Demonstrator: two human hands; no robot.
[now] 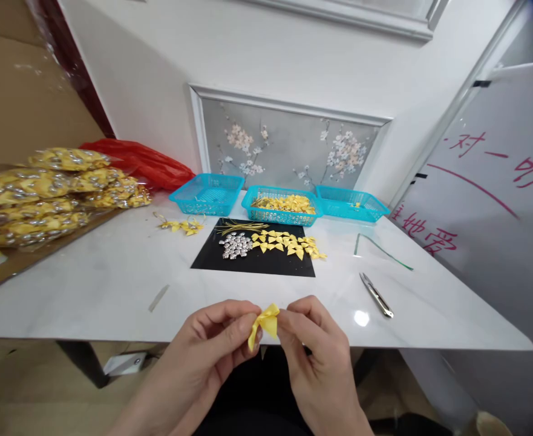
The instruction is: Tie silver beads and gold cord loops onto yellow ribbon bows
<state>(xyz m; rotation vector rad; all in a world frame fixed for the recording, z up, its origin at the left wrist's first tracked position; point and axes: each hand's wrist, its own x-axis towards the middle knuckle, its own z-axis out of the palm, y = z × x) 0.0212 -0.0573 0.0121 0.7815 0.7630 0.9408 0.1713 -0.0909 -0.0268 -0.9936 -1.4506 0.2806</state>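
A small yellow ribbon bow [266, 321] is held up over the table's front edge. My left hand [223, 342] pinches its left side between thumb and fingers. At its right side the fingertips of my right hand [314, 342] are closed on the bow's edge; whether they also hold a thin cord is hidden. Beyond the hands, a black mat [248, 268] carries silver beads [236, 245], more yellow bows [288, 242] in loose rows, and a bundle of thin gold cords [239, 227].
Behind the mat stand three blue baskets: a left one [207, 195], a middle one [282, 219] filled with yellow bow pieces, and a right one [352, 206]. Thread snips [376, 295] lie at right. Bagged yellow pieces [43, 188] are piled at left beside a red plastic bag [143, 163].
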